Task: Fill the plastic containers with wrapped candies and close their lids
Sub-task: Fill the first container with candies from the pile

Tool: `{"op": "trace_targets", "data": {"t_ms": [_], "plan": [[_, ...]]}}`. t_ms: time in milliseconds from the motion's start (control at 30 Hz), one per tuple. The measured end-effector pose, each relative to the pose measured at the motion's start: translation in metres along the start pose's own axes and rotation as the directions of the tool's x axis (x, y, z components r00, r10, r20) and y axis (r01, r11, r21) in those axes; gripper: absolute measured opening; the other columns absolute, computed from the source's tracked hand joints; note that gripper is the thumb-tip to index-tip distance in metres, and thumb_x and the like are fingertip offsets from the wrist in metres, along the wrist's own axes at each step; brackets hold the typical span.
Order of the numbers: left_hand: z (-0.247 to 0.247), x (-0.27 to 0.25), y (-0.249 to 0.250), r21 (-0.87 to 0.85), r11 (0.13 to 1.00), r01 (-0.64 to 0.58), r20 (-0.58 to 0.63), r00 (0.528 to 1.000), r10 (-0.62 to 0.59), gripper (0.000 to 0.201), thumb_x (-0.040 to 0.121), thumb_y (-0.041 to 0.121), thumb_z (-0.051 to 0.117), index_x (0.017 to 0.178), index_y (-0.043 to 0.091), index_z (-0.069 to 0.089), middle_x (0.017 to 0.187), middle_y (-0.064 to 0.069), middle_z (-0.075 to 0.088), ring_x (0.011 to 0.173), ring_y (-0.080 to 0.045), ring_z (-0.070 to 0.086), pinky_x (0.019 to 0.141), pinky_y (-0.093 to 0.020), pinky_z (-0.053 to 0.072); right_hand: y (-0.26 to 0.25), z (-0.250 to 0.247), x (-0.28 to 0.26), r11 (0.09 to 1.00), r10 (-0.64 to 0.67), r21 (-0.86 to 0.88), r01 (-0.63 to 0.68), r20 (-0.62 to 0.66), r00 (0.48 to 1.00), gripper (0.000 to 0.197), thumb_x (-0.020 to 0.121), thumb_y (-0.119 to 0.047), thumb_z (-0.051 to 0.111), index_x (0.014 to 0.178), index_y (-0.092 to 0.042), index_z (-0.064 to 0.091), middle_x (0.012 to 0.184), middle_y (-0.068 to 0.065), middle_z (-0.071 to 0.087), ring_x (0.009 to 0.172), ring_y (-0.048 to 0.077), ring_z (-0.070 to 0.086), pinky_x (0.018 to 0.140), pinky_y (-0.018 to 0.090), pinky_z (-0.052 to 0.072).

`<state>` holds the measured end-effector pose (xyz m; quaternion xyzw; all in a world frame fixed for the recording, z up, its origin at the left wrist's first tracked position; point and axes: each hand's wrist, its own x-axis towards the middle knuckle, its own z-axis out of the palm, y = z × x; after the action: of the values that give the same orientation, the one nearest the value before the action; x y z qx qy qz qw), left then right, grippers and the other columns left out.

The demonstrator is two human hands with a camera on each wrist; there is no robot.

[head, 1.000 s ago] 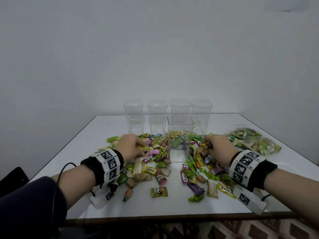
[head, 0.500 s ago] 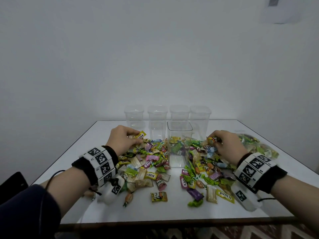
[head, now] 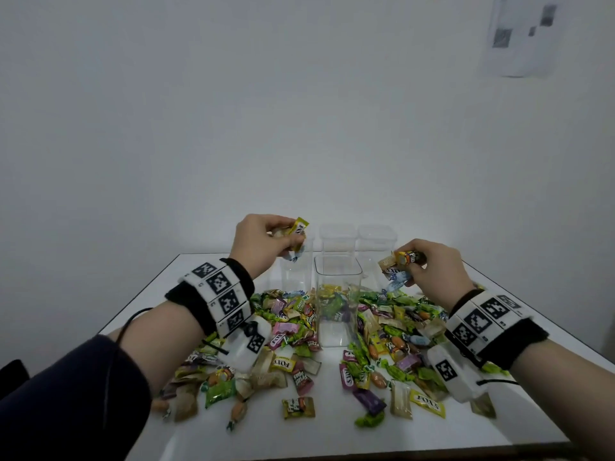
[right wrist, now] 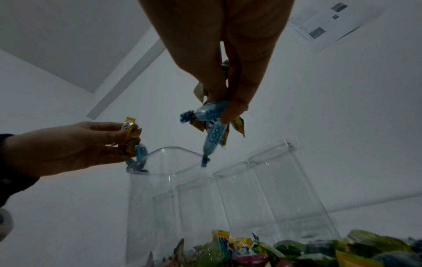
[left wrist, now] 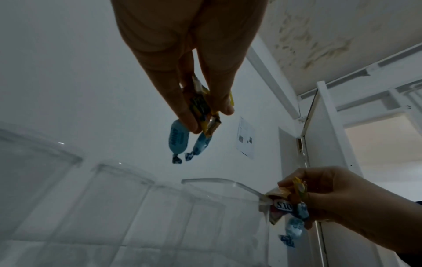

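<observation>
So both hands are up over the open container. Left hand at 11 o'clock and right hand at 2 each pinch a bunch of candies.

On my left wrist I see a black band carrying a row of white tiles printed with black square markers, and a white camera block under it (also tagged). A thin black cable loops to my dark navy sleeve. My right wrist wears the same.
</observation>
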<state>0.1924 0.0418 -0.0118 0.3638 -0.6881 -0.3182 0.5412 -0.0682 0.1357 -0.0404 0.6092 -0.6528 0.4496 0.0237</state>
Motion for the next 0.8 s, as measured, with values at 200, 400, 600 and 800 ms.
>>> {"op": "trace_targets", "data": {"t_ms": [200,400,600,800], "plan": [[0.042,0.011,0.010,0.043,0.998,-0.051,0.170,0.984,0.043,0.024,0.072,0.010,0.081,0.092,0.015,0.068,0.091,-0.007,0.068,0.065,-0.027,0.070,0.064,-0.037,0.060,-0.001,0.003,0.003,0.999,-0.014,0.032,0.015,-0.046,0.999,0.027,0.081,0.010,0.057,0.090,-0.013,0.068,0.077,0.000,0.064,0.051,0.005,0.062,0.047,0.006,0.043],[0.065,0.018,-0.001,0.309,0.940,-0.146,0.294,0.954,0.051,0.034,0.073,0.030,0.081,0.102,0.015,0.071,0.069,0.012,0.064,0.060,-0.003,0.059,0.059,-0.013,0.045,0.001,0.004,0.002,1.000,-0.018,0.008,0.019,-0.034,0.999,0.031,0.080,0.011,0.055,0.092,-0.014,0.069,0.082,0.001,0.064,0.051,0.008,0.062,0.050,0.007,0.045],[0.068,0.018,-0.007,0.287,0.952,-0.101,0.386,0.922,-0.019,0.025,0.077,0.031,0.078,0.096,0.016,0.071,0.063,0.011,0.069,0.058,-0.001,0.064,0.055,-0.014,0.051,0.001,0.002,-0.001,1.000,-0.026,-0.005,0.025,-0.016,1.000,0.032,0.079,0.010,0.056,0.094,-0.014,0.070,0.084,0.001,0.064,0.063,0.019,0.062,0.065,0.026,0.052],[0.065,0.017,-0.009,0.380,0.908,-0.176,0.441,0.897,-0.011,0.027,0.076,0.023,0.079,0.101,0.017,0.070,0.082,0.005,0.067,0.081,-0.010,0.063,0.064,-0.010,0.046,0.003,0.005,0.002,1.000,-0.016,0.022,0.016,0.000,1.000,0.030,0.080,0.010,0.056,0.095,-0.013,0.069,0.084,0.004,0.066,0.063,0.020,0.065,0.060,0.020,0.051]]}}
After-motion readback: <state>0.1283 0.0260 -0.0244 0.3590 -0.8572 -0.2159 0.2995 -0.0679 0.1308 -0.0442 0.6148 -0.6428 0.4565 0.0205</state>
